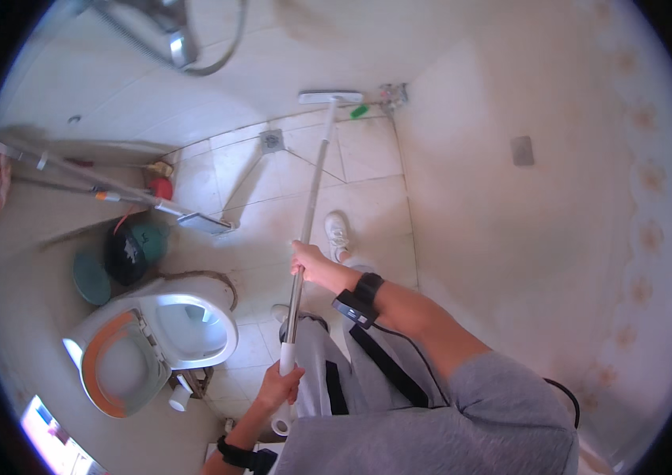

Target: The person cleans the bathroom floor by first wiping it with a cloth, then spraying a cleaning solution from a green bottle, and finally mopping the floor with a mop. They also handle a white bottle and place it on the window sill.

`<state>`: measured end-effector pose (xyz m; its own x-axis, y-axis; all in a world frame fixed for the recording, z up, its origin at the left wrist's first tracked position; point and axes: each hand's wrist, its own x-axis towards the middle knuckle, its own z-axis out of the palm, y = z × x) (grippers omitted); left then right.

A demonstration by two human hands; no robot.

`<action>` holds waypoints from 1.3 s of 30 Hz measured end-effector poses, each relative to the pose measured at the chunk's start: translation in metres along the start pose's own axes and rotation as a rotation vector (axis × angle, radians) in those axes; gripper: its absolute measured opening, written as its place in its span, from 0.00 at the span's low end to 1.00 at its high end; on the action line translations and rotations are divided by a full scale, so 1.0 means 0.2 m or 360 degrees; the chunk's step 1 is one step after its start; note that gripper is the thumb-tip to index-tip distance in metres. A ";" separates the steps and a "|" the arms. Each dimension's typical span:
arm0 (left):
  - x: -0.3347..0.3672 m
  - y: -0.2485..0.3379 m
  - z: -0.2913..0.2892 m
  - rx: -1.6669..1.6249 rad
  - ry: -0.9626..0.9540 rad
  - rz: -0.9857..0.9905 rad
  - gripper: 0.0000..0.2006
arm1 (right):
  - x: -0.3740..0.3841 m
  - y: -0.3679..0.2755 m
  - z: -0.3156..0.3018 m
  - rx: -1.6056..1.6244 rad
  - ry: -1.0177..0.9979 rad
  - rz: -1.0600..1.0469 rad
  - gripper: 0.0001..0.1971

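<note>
With both hands I hold a long-handled mop (314, 190) with a metal and white pole. Its narrow, flat white head (330, 96) is against the foot of the far wall. My right hand (310, 261) is closed around the middle of the pole. Lower down, my left hand (279, 385) wraps round the white grip near the pole's end. Beside the mop head lies a small green object (360, 112) whose kind I cannot make out. A square floor drain (272, 141) lies left of the pole.
To the left stands a toilet (193, 328) with its lid raised. Basins (92, 277) and a black bag-like thing (124, 255) are behind it. Another flat mop (205, 223) leans there. A shower hose (225, 55) hangs at the top. A wall closes the right side.
</note>
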<state>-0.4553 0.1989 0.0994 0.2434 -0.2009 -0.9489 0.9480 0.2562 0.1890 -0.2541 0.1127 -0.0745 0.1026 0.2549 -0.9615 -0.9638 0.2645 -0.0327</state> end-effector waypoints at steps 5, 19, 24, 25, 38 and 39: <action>-0.15 0.20 0.26 0.0396 0.0120 -0.0010 0.08 | -0.24 -0.16 -0.08 0.0129 -0.0044 0.0147 0.10; -0.07 0.34 0.17 -0.0472 -0.0117 -0.0428 0.07 | -0.08 -0.21 0.00 0.0009 -0.0067 -0.0003 0.10; -0.07 0.42 0.13 -0.0329 -0.0003 -0.0366 0.07 | -0.02 -0.22 0.05 0.0212 -0.0078 0.0000 0.09; 0.01 0.45 0.13 -0.0328 -0.0092 -0.0302 0.07 | 0.07 -0.27 0.02 0.0224 -0.0070 -0.0047 0.09; 0.17 0.54 0.20 -0.0272 -0.0195 -0.0281 0.06 | 0.18 -0.42 -0.16 0.0238 -0.0173 -0.0022 0.10; 0.15 0.55 0.20 -0.0213 -0.0171 -0.0247 0.06 | 0.16 -0.42 -0.13 0.0366 -0.0282 0.0065 0.10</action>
<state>-0.3363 0.1842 0.1025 0.1239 -0.3457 -0.9301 0.9418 0.3362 0.0005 -0.1762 0.0732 -0.1089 0.1260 0.4230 -0.8973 -0.8892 0.4492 0.0869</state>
